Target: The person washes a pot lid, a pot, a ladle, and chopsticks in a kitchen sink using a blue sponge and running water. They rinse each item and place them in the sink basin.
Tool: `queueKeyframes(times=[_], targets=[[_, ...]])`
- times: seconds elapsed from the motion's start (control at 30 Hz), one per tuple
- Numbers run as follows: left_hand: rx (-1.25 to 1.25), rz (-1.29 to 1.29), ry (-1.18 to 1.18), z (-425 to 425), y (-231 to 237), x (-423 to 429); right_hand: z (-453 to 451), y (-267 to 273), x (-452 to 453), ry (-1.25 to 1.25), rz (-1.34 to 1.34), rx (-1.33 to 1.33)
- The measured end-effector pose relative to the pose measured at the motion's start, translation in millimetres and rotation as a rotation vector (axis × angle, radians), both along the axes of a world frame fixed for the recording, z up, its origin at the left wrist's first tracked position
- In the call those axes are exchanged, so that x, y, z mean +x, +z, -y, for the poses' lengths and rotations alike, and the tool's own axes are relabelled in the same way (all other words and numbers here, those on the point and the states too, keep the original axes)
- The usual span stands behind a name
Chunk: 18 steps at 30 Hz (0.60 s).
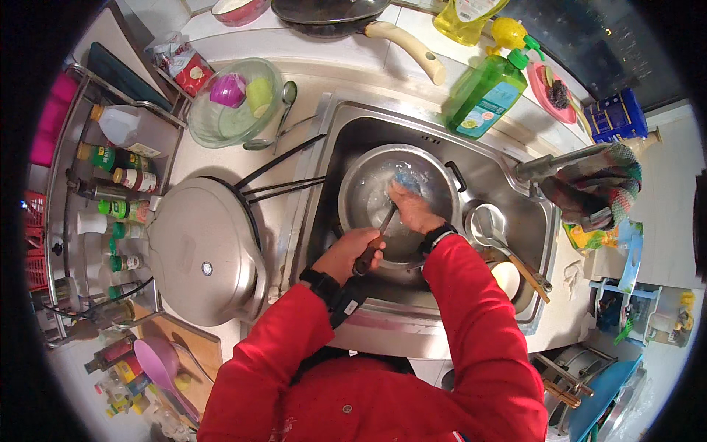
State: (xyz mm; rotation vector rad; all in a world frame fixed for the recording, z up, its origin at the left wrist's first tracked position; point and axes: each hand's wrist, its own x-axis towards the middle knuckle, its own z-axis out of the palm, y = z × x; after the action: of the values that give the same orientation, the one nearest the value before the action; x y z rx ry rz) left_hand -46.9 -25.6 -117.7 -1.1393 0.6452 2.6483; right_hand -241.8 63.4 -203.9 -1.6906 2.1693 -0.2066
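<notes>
Inside the stainless-steel sink [505, 160] sits a round metal pot [353, 166] with soapy water and a black side handle. My left hand [353, 251] grips the dark handle [365, 259] of a utensil whose metal shaft [389, 218] reaches into the pot; its far end is hidden by my right hand. Blurred at its fingers, my right hand [414, 207] is over the pot, on a bluish scrubber [409, 179] that is hard to make out. Right of the pot are a small metal bowl with a ladle [494, 237] and a pale bowl [505, 279].
A round electric griddle [201, 254] stands left of the sink, with black chopsticks [281, 160] reaching its rim. Behind are a plastic bowl [199, 124] holding onion, a frying pan [331, 25] and a green soap bottle [486, 94]. A cloth [596, 182] hangs on the faucet.
</notes>
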Motion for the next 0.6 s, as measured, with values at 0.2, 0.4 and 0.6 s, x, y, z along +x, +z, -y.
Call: queueKeyframes(times=[0.2,0.4,0.6], targets=[[-0.018,-0.007,0.009,1,-4,1,-20,14,-26,0.011,0.019,0.254],[-0.013,0.037,0.032,-2,-4,-3,0,-1,-6,-0.057,0.025,-0.047],[-0.186,-0.002,-0.059,-2,11,-1,-18,5,-6,-0.366,-0.067,0.251]])
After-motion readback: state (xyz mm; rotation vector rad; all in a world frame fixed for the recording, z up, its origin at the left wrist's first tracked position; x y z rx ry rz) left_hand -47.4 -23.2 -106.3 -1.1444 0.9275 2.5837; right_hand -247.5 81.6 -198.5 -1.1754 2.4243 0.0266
